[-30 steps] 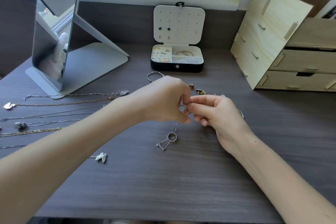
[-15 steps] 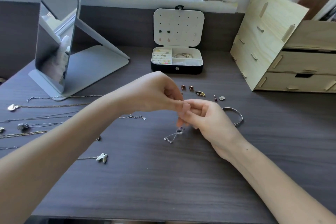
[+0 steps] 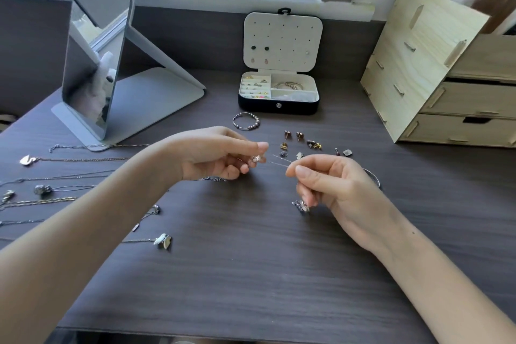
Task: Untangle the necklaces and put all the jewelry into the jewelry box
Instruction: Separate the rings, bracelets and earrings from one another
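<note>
- Two hands work one fine chain [image 3: 280, 161] in the air on the near side of the jewelry box [image 3: 259, 107]. The left hand [image 3: 212, 153] pinches a small pendant [image 3: 257, 158]. The right hand [image 3: 340, 187] pinches the strands between thumb and forefinger, and a charm [image 3: 301, 206] hangs below its fingers.
- Drawn apart like this, the thin strands run taut between the hands, likely so that any crossing shows and can be slid loose.
- The box stands open with its lid upright and some pieces already in its trays, ready to take more.
- Several necklaces [image 3: 72, 160] lie stretched in separate rows on the desk [image 3: 251, 274], to the near left of the box, probably so they do not knot again.
- Earrings [image 3: 300, 135] and a beaded bracelet [image 3: 252, 121] lie just in front of the box, within easy reach. A bangle [image 3: 374, 177] is partly hidden behind the right hand.
</note>
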Motion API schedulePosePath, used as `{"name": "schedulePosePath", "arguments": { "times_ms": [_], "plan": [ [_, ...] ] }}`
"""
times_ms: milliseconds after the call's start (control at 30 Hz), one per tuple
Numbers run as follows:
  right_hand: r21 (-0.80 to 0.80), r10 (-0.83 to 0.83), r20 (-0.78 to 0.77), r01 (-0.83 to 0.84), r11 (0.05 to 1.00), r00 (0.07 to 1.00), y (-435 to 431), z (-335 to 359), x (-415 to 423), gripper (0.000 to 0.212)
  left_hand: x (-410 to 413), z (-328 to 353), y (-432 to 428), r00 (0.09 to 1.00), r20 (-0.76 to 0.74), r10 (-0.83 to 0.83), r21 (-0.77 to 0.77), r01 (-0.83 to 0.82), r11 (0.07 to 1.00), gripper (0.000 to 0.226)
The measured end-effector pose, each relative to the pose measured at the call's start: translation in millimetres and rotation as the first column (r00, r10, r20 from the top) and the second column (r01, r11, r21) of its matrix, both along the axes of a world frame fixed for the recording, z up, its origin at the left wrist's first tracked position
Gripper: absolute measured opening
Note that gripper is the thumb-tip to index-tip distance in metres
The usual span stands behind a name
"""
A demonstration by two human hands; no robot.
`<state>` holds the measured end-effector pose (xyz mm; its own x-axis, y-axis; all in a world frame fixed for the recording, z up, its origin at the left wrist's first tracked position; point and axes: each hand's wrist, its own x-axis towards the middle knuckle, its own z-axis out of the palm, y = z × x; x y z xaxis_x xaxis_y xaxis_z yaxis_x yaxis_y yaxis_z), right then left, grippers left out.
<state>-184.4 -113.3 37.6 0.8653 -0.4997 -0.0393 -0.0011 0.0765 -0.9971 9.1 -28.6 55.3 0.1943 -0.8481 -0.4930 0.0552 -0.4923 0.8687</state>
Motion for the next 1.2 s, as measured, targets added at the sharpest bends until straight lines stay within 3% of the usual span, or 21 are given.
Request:
{"name": "schedulePosePath", "arguments": {
  "times_ms": [233, 467, 533, 667, 767, 867, 933, 967, 1033, 1100, 1200],
  "plan": [
    [0.019, 0.048, 0.069, -0.049, 0.999, 0.997, -0.3, 2.4, -2.3, 0.015, -0.2, -8.3, -1.7, 0.933, -0.359, -0.023, -0.01, 0.021, 1.0, 0.022],
    [0.015, 0.084, 0.142, -0.087, 0.996, 0.986, -1.5, 3.9, -3.4, 0.017, 1.5, -20.0, 1.1, 0.829, -0.555, -0.059, -0.053, 0.036, 0.998, 0.029],
    [0.008, 0.083, 0.158, -0.085, 0.996, 0.984, -1.9, 4.2, -3.8, 0.017, 0.5, -23.3, 2.3, 0.813, -0.58, -0.057, -0.064, 0.025, 0.998, 0.043],
    [0.007, 0.117, 0.231, -0.122, 0.992, 0.966, -2.5, 4.0, -4.3, 0.001, -6.8, -26.9, 2.5, 0.839, -0.544, -0.005, -0.059, -0.033, 0.998, 0.038],
    [0.043, 0.147, 0.299, -0.167, 0.985, 0.943, -4.3, 2.6, -5.1, 0.017, -13.1, -24.5, 2.6, 0.857, -0.515, 0.001, -0.07, -0.044, 0.997, 0.039],
    [0.039, 0.142, 0.284, -0.159, 0.986, 0.948, -5.0, 2.1, -5.3, 0.019, -16.2, -16.6, 2.4, 0.954, -0.291, 0.065, -0.098, -0.098, 0.99, 0.024],
    [0.02, 0.136, 0.259, -0.146, 0.989, 0.956, -4.6, 1.7, -5.6, 0.017, -14.0, -12.4, -0.2, 0.991, 0.067, 0.112, -0.132, -0.102, 0.986, 0.013],
    [0.014, 0.137, 0.249, -0.145, 0.989, 0.959, -4.3, 1.2, -5.6, 0.017, -10.7, -12.2, -2.3, 0.943, 0.31, 0.12, -0.143, -0.079, 0.987, 0.01],
    [0.013, 0.14, 0.237, -0.147, 0.989, 0.961, -3.6, 1.9, -5.3, 0.019, -2.7, -14.8, -7.7, 0.714, 0.693, 0.1, -0.147, 0.005, 0.989, 0.008],
    [0.005, 0.14, 0.221, -0.145, 0.989, 0.965, -3.7, 1.5, -5.0, 0.023, 3.3, -17.5, -11.9, 0.527, 0.847, 0.068, -0.123, 0.07, 0.99, 0.01],
    [0.0, 0.136, 0.2, -0.139, 0.99, 0.97, -3.6, 1.7, -5.3, 0.025, 12.1, -22.7, -16.8, 0.379, 0.922, 0.073, -0.118, 0.095, 0.988, 0.017]
  ]
}}
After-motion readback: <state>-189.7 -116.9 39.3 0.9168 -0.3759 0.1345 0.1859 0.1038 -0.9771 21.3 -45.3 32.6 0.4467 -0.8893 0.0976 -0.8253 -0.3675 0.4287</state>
